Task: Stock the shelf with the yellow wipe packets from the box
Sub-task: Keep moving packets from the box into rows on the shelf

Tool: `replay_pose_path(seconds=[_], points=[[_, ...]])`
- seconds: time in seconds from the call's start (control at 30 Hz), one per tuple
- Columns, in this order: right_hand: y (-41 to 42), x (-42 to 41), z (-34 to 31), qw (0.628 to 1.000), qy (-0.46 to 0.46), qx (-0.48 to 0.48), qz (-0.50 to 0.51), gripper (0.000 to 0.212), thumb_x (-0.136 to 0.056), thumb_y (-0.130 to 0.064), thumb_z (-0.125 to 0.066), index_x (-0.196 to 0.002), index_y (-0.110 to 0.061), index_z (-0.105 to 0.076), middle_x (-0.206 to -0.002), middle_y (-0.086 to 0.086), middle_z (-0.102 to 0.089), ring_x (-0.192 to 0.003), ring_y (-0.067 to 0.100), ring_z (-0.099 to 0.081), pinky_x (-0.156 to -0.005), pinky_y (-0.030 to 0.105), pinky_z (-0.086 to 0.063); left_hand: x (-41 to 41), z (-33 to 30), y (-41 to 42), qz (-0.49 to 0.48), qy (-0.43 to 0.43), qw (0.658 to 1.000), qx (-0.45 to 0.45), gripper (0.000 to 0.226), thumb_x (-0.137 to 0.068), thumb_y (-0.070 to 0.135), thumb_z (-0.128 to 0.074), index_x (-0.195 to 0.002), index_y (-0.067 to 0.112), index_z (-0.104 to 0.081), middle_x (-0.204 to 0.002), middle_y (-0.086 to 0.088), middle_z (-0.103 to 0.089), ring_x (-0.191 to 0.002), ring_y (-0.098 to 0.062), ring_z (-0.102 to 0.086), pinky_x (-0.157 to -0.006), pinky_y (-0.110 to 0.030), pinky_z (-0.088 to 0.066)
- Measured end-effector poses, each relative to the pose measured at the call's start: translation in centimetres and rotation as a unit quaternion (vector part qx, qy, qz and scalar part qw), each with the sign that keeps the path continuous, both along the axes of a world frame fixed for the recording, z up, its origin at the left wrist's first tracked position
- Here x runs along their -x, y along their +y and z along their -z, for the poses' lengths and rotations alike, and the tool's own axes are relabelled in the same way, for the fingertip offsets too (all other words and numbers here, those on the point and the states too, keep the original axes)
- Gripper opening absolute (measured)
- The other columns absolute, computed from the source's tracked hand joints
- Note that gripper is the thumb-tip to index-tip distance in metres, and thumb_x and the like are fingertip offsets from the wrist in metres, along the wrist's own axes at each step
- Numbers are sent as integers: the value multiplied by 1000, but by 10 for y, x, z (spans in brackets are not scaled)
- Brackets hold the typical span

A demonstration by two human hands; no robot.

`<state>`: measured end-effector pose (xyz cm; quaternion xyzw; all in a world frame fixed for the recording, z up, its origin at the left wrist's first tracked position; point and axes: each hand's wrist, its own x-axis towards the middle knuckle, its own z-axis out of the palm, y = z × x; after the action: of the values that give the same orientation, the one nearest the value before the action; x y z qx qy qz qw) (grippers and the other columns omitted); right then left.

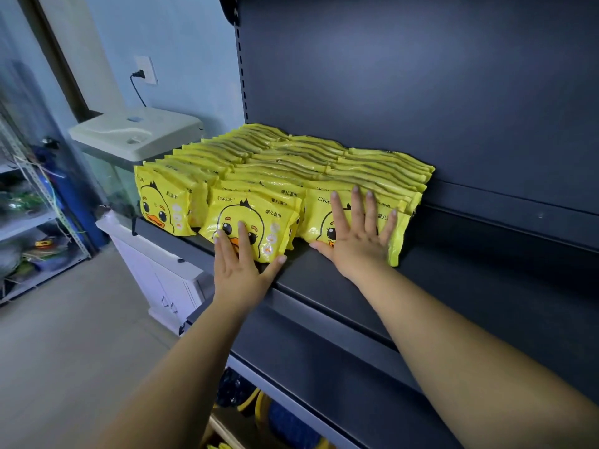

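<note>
Dark grey metal shelving (453,76) fills the right side of the view, with a slotted upright at its left edge and a pale blue wall (181,43) behind. One shelf (340,286) at chest height carries the stock; a second, lower shelf board shows beneath it.

Left of the shelving stand one glass tank with a cream lid (136,131), one white cabinet (155,270) under it, and one open metal rack (29,222) with mixed clutter. One wall socket (146,69) has a black plug in it.

Yellow wipe packets (291,163) stand on the shelf in three rows running from front edge to back panel. Each packet stands upright on its bottom edge, its duck-printed face turned toward the front of the shelf and its long axis across the row. Individual packets per row are too tightly packed to count. The left row (162,202) is untouched.

Two bare hands are in view. The left hand (241,264) lies flat against the front packet of the middle row (256,228), fingers (243,234) extended and spread, gripping nothing. The right hand (356,231) lies flat against the front packet of the right row (397,241), fingers likewise splayed and open.
</note>
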<state>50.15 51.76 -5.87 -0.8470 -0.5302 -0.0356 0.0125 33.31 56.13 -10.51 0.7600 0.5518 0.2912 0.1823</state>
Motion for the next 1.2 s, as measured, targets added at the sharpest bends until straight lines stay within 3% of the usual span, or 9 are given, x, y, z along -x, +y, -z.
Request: replay_pose_path(seconds=[0.1, 0.2, 0.43, 0.5, 0.6, 0.67, 0.77, 0.97, 1.2], points=[[-5, 4, 0, 1000, 3, -6, -7, 89, -82, -75, -21, -120, -29, 46, -136, 3, 50, -131, 27, 40, -100, 58, 24, -1, -2, -1, 1, 7, 1000, 6, 121, -54, 93, -5, -147, 17, 7, -153, -21, 10, -143, -31, 10, -114, -35, 6], [-12, 5, 0, 1000, 9, -18, -17, 87, -81, -76, -18, -126, -31, 42, -142, 3, 45, -132, 25, 39, -101, 57, 25, 0, -4, -6, 9, 4, 1000, 27, 94, -83, 61, -44, -146, 18, 10, -153, -17, 15, -142, -26, 14, -114, -33, 6], [-48, 29, -4, 990, 44, -122, -58, 79, -89, -63, -27, -144, -29, 19, -152, 3, 28, -139, 22, 28, -109, 50, 19, 37, 6, -56, 53, -81, 993, 68, 81, -89, 47, -44, -146, 25, 10, -154, -5, 21, -143, -18, 12, -114, -32, -6], [-62, 53, 3, 977, 70, -180, -88, 76, -90, -59, -32, -148, -25, 3, -156, 6, 14, -143, 24, 17, -110, 51, 14, 56, 10, -78, 50, -76, 993, 71, 77, -89, 49, -38, -145, 27, 10, -154, -2, 21, -143, -17, 11, -114, -33, -7], [-84, 94, 20, 938, 46, -307, -156, 64, -83, -51, -38, -135, -15, -37, -146, 18, -36, -136, 30, -19, -105, 59, -10, 89, 19, -111, 39, -74, 994, 66, 72, -91, 48, -35, -146, 27, 8, -154, 2, 17, -142, -12, 10, -113, -26, -4], [-104, 122, 44, 927, 44, -318, -194, 55, -81, -47, -39, -125, -13, -43, -135, 19, -49, -127, 28, -28, -99, 60, -19, 116, 29, -136, 20, -59, 997, 51, 68, -95, 45, -37, -147, 21, 0, -156, 1, 7, -143, -11, 6, -107, -15, 0], [-134, 157, 81, 931, 81, -271, -232, 51, -83, -42, -39, -120, -10, -54, -131, 18, -54, -125, 32, -38, -97, 62, -30, 155, 50, -168, -11, -32, 998, 57, 62, -97, 33, -41, -147, 13, -10, -156, -4, -4, -143, -13, 0, -104, -11, 3], [-201, 200, 149, 946, 237, -74, -209, 60, -89, -46, -25, -125, -8, -55, -138, 11, -47, -132, 30, -39, -110, 46, -22, 218, 118, -242, -71, -14, 986, 151, 54, -95, 29, -43, -143, 11, -27, -151, -8, -27, -142, -18, -16, -111, -21, -10], [-256, 199, 226, 921, 321, 165, -145, 36, -97, -33, -39, -116, -9, -59, -113, 8, -64, -108, 25, -57, -85, 33, -46, 249, 194, -290, -75, 35, 963, 257, 38, -95, 34, -44, -116, 8, -62, -118, -12, -62, -121, -28, -48, -98, -32, -35]])
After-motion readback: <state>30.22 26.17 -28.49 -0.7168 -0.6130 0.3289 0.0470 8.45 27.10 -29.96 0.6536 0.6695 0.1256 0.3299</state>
